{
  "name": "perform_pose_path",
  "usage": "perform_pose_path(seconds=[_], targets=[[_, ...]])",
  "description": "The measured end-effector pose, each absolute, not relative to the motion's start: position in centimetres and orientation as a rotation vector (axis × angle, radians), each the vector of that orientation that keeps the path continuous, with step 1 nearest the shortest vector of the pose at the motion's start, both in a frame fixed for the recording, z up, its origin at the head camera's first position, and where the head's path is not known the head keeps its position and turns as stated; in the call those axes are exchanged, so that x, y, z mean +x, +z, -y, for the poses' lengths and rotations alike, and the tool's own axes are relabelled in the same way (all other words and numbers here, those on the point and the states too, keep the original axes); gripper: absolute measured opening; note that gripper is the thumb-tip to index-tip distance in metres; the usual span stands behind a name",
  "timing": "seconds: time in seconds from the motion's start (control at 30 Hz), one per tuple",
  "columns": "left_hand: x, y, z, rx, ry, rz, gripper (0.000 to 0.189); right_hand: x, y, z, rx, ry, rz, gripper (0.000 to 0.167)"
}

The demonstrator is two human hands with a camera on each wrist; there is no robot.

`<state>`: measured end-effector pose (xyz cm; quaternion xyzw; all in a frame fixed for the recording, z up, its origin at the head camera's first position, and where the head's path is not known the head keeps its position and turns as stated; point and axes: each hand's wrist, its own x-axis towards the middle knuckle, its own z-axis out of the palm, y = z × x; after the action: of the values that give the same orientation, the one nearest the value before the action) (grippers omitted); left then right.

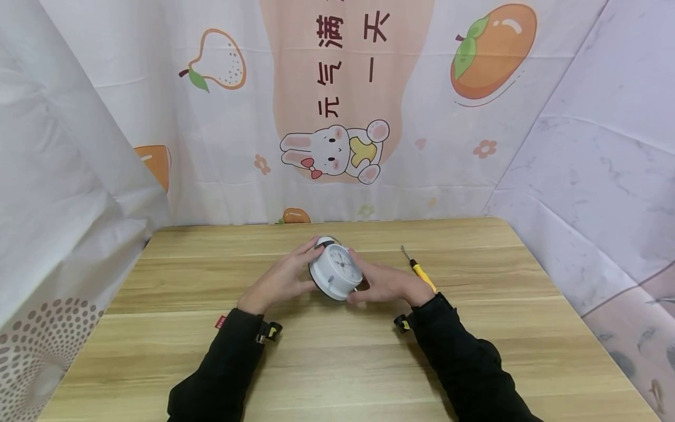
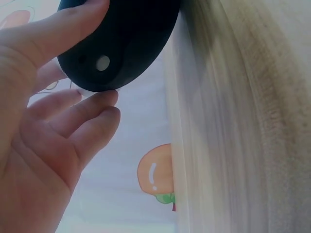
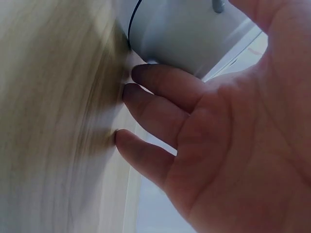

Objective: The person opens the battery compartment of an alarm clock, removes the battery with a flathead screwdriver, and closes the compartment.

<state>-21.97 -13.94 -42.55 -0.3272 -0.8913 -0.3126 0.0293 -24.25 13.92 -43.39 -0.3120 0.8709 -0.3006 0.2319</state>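
Note:
A small white alarm clock [image 1: 337, 274] is held between both hands over the middle of the table, tilted with its dial facing up and to the right. My left hand [image 1: 282, 280] grips its left side. In the left wrist view the thumb lies on the clock's black back [image 2: 133, 46], while the fingers bend around the edge. On the opposite side, my right hand [image 1: 387, 281] holds the clock between thumb and fingers. The right wrist view shows curled fingers [image 3: 170, 85] against the white casing [image 3: 180, 41], close to the tabletop. Part of the dial's right edge is hidden by that hand.
A screwdriver [image 1: 422, 275] with a yellow and black handle lies on the wooden table [image 1: 337, 375], just beyond the right wrist. Printed curtains [image 1: 221, 146] hang behind the table's back edge and along both sides.

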Motion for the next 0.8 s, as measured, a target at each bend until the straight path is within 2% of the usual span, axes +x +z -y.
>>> perform_pose_path(seconds=[0.5,0.8], targets=[[-22.21,-42.76,14.02,-0.944,-1.041,2.754,0.068,-23.96,-43.24,-13.87,-0.871,-0.856,-2.372,0.113],[-22.13,-42.82,14.13,-0.935,-1.068,2.817,0.075,-24.1,-43.43,-13.84,-0.87,-0.845,-2.356,0.116]])
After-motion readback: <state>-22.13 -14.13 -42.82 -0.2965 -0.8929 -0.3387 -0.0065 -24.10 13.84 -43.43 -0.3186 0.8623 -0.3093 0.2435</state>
